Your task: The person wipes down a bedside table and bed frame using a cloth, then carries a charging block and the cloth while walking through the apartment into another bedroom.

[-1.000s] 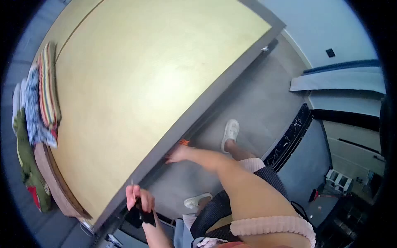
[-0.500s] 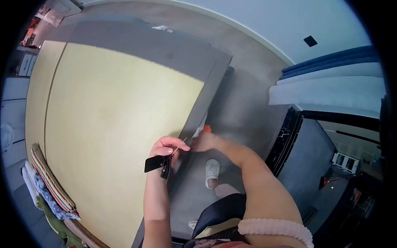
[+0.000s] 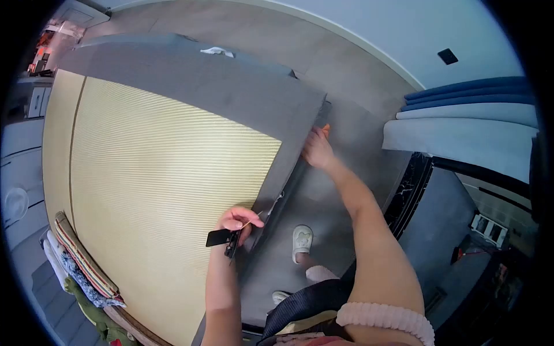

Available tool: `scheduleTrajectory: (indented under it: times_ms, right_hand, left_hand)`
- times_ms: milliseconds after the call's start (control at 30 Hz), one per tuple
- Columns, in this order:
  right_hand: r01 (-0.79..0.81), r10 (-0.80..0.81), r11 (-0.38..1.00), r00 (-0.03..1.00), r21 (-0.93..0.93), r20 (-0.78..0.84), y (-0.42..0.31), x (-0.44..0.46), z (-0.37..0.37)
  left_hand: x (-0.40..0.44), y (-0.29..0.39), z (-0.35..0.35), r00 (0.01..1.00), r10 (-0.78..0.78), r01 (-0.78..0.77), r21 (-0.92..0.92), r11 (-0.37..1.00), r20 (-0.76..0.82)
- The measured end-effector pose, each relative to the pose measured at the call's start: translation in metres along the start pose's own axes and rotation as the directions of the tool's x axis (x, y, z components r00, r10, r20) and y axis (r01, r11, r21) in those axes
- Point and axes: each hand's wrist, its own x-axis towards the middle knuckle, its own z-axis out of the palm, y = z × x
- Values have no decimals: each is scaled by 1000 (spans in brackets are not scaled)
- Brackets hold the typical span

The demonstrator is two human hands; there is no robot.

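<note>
Over the near right edge of a mat-covered bed, my left hand [image 3: 242,221] pinches a thin, pale stick [image 3: 251,221]. A black device [image 3: 222,237] is strapped to that wrist. Farther along, my right hand [image 3: 317,149] is closed at the bed's grey side [image 3: 295,128]. Something orange [image 3: 327,130] shows beyond its fingers; its kind is unclear. Between the hands, a small white piece [image 3: 279,196] hangs at the bed's edge. A pale yellow ridged mat [image 3: 173,167] covers most of the top.
A crumpled white thing [image 3: 217,52] lies on the far grey border. Folded textiles [image 3: 83,259] and a green plush toy [image 3: 92,308] are at lower left. Blue and white curtains [image 3: 461,121] hang at right, beside a dark-framed doorway [image 3: 404,190]. My foot in a white clog [image 3: 302,239] stands on the floor.
My right hand has moved away from my left, farther along the bed's side with the orange thing. The white piece now shows between the hands. My left hand keeps the stick.
</note>
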Motion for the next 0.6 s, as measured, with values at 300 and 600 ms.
scheduleTrajectory:
  times_ms: [300, 600]
  right_hand:
    - [-476, 486, 870, 872, 130, -59, -29, -20, -1]
    - [-848, 867, 492, 499, 198, -20, 3, 35, -11]
  left_hand:
    - [2, -7, -2, 994, 105, -106, 31, 994, 38]
    - [6, -9, -19, 981, 120, -115, -41, 992, 150]
